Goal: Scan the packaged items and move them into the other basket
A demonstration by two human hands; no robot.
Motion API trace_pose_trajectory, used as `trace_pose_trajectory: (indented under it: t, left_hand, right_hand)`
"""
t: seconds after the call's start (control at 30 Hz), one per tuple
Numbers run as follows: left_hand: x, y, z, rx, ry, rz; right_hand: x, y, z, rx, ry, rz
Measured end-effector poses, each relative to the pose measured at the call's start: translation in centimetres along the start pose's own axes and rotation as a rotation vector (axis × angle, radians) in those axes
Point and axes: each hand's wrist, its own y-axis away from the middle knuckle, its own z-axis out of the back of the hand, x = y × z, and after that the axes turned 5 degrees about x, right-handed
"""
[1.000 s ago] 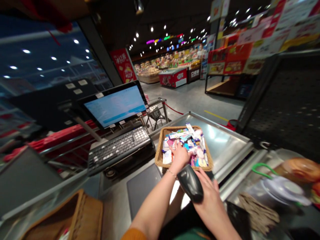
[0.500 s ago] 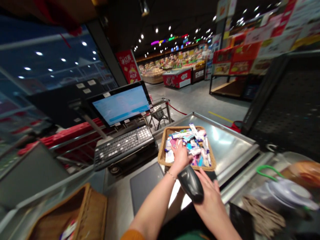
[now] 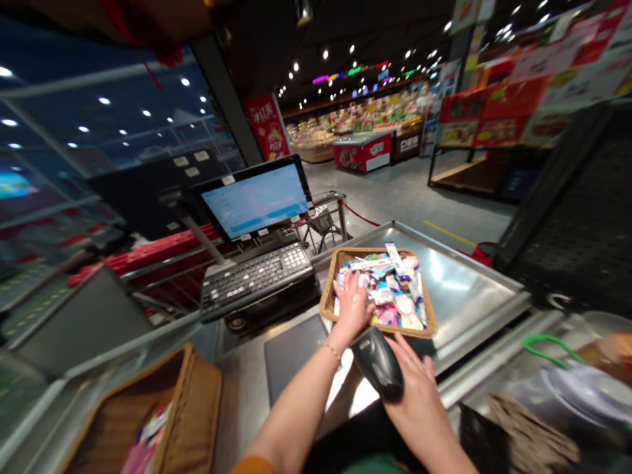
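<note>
The view has swung left since the earlier frame, and the left hand (image 3: pixel 351 304) now sits nearer the tray's left edge. On the steel checkout counter (image 3: pixel 461 283) at lower centre lies a woven tray (image 3: pixel 428 303) heaped with small wrapped packets (image 3: pixel 395 296). The left hand rests open on them. Just below the tray, the right hand (image 3: pixel 412 409) grips a black handheld barcode scanner (image 3: pixel 378 363).

Print on the small packets (image 3: pixel 392 296) in the wicker tray (image 3: pixel 365 251) was too tiny to read, the woven item (image 3: pixel 533 438) was blurred, and the wicker basket (image 3: pixel 197 395) ran off the picture's lower edge
</note>
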Motion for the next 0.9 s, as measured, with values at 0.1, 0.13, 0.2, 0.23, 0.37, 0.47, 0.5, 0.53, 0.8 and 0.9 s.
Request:
trace_pose_trajectory:
  t: [0.1,0.13,0.2,0.23,0.37,0.47,0.5,0.53,0.8,0.9]
  left_hand:
    - [0.7,0.5,0.0,-0.022,-0.011,0.001]
    - [0.9,0.6,0.1,-0.033,-0.008,0.001]
    - [1.2,1.1,0.3,-0.056,0.001,0.006]
    - [1.3,1.3,0.5,-0.068,0.005,0.011]
    - [1.8,2.5,1.1,-0.118,0.010,0.039]
    - [2.4,3.4,1.3,-0.160,0.006,0.049]
    - [2.6,3.6,1.4,-0.174,0.005,0.050]
    - [2.8,3.9,1.4,-0.188,0.004,0.052]
    - [4.5,5.6,2.1,-0.249,-0.018,0.101]
    - [5.2,6.0,2.4,-0.266,-0.022,0.125]
  right_hand:
    - [0.2,0.0,-0.1,0.009,0.018,0.016]
    - [0.3,0.0,-0.2,0.011,0.021,0.020]
    - [0.3,0.0,-0.3,0.014,0.018,0.028]
    - [0.3,0.0,-0.4,0.014,0.015,0.032]
    - [0.3,0.1,-0.7,0.018,0.008,0.044]
    - [0.3,0.1,-0.9,0.024,0.013,0.050]
    - [0.4,0.1,-1.0,0.027,0.014,0.054]
    - [0.5,0.1,-1.0,0.030,0.015,0.059]
    - [1.2,-0.3,-1.4,0.085,0.012,0.116]
    - [1.5,-0.6,-1.6,0.106,0.017,0.135]
